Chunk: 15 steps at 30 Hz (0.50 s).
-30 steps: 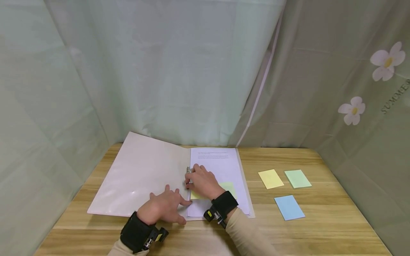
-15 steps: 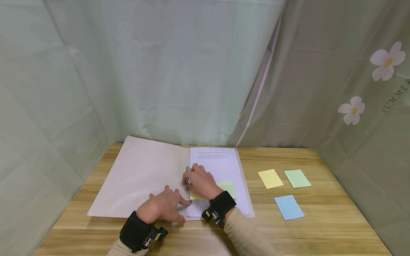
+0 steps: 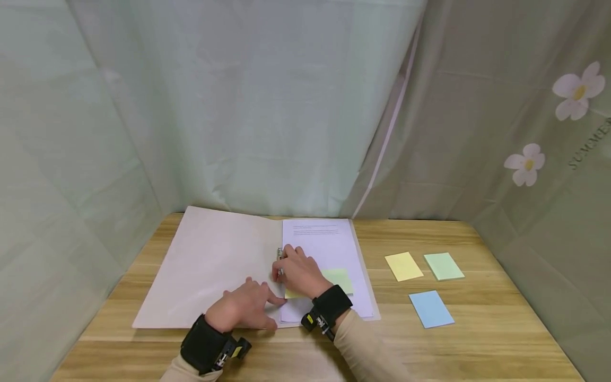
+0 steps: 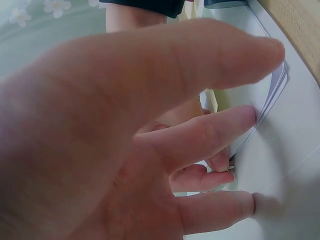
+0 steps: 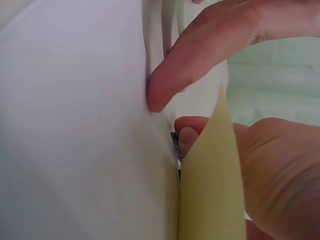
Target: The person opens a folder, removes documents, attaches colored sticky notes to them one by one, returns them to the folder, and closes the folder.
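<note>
An open white folder [image 3: 210, 254] lies on the table, with a stack of printed sheets [image 3: 317, 241] on its right side. At the spine, my right hand [image 3: 300, 270] pinches the metal clip [image 3: 279, 253]; the thumb and a finger meet on the clip [image 5: 175, 140] in the right wrist view. My left hand [image 3: 248, 306] rests with spread fingers on the folder's lower inside cover, a fingertip right at the sheets' left edge. On the top sheet sit a green sticky note [image 3: 340, 279] and a yellow sticky note [image 5: 210, 200], partly hidden under my right hand.
To the right of the folder lie a yellow sticky pad [image 3: 403, 266], a green sticky pad [image 3: 444, 266] and a blue sticky pad [image 3: 431, 309]. Curtains [image 3: 267, 106] close off the back and sides of the wooden table [image 3: 496, 329].
The folder's left cover has settled flatter, its far corner dropping toward the table. My right fingers have shifted slightly on the clip, while my left hand has stayed nearly still.
</note>
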Each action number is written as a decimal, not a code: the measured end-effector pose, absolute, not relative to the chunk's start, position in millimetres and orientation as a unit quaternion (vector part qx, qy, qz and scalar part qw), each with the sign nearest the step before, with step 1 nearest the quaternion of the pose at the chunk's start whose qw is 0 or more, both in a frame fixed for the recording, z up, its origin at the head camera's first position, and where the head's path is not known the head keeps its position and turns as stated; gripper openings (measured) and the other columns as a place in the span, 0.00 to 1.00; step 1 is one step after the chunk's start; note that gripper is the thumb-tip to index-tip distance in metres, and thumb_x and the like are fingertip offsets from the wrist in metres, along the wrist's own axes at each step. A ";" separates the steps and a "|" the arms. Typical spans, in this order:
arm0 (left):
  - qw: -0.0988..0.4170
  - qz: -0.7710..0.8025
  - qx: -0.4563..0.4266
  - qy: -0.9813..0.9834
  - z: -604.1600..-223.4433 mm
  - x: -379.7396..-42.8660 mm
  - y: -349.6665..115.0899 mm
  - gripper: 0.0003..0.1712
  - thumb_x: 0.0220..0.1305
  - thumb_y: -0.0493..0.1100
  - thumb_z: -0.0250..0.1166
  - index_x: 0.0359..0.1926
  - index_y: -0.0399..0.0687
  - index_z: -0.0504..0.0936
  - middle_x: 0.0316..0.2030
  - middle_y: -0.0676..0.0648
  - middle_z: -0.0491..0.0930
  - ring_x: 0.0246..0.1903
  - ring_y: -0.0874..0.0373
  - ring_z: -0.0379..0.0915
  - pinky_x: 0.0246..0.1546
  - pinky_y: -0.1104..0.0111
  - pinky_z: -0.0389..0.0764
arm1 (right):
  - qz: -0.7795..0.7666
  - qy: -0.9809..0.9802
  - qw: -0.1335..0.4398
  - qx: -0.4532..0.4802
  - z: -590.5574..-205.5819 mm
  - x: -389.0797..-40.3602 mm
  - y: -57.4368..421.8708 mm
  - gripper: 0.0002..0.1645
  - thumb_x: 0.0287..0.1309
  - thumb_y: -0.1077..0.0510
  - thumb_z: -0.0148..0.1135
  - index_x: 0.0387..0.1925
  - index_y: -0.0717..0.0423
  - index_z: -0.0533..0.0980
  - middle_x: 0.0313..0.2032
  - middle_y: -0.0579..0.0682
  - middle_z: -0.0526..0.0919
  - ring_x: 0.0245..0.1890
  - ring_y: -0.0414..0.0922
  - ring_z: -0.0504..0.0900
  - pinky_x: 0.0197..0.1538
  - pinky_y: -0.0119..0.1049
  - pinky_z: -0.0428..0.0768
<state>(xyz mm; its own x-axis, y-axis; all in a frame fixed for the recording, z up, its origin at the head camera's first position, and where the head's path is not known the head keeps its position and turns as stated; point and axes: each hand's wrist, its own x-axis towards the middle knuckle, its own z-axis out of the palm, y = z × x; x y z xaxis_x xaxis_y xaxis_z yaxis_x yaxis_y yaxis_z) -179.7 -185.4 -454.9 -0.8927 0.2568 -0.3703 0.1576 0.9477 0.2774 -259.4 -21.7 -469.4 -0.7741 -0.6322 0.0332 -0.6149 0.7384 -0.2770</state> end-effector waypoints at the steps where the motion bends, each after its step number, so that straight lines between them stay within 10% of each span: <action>1: 0.205 0.121 0.107 0.965 -460.0 -182.7 -186.6 0.33 0.57 0.59 0.83 0.66 0.80 0.90 0.62 0.39 0.84 0.66 0.32 0.74 0.50 0.08 0.68 | -0.137 0.931 0.032 -0.336 -469.4 -259.6 -21.2 0.06 0.73 0.54 0.77 0.39 0.35 0.91 0.49 0.43 0.75 0.47 0.44 0.69 0.40 0.35 0.69; 7: 0.194 0.114 0.121 0.967 -485.1 -195.6 -194.9 0.32 0.54 0.64 0.84 0.63 0.85 0.90 0.52 0.46 0.87 0.52 0.46 0.74 0.48 0.37 0.84 | -0.140 0.923 0.023 -0.358 -469.6 -262.2 -16.5 0.05 0.73 0.52 0.77 0.38 0.35 0.91 0.49 0.44 0.76 0.46 0.43 0.69 0.37 0.33 0.69; 11: 0.181 0.114 0.140 0.967 -501.3 -202.1 -200.0 0.32 0.52 0.65 0.83 0.62 0.86 0.90 0.48 0.51 0.88 0.48 0.54 0.75 0.43 0.60 0.77 | -0.145 0.920 0.025 -0.363 -468.0 -264.2 -12.7 0.05 0.72 0.51 0.77 0.39 0.34 0.91 0.49 0.44 0.77 0.46 0.42 0.69 0.36 0.32 0.70; 15: 0.175 0.115 0.149 0.966 -503.7 -202.2 -200.3 0.33 0.52 0.65 0.83 0.62 0.85 0.91 0.49 0.51 0.87 0.48 0.55 0.76 0.45 0.61 0.77 | -0.148 0.920 0.030 -0.362 -467.8 -264.8 -11.8 0.05 0.72 0.51 0.77 0.38 0.35 0.91 0.49 0.43 0.77 0.46 0.42 0.69 0.37 0.32 0.70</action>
<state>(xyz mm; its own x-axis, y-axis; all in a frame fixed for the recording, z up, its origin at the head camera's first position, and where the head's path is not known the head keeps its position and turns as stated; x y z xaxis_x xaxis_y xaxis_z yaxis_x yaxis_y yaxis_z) -202.2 -200.3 -503.7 -0.8941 0.3282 -0.3048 0.2478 0.9294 0.2736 -264.8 -11.8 -467.8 -0.7363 -0.6747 0.0516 -0.6569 0.6943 -0.2941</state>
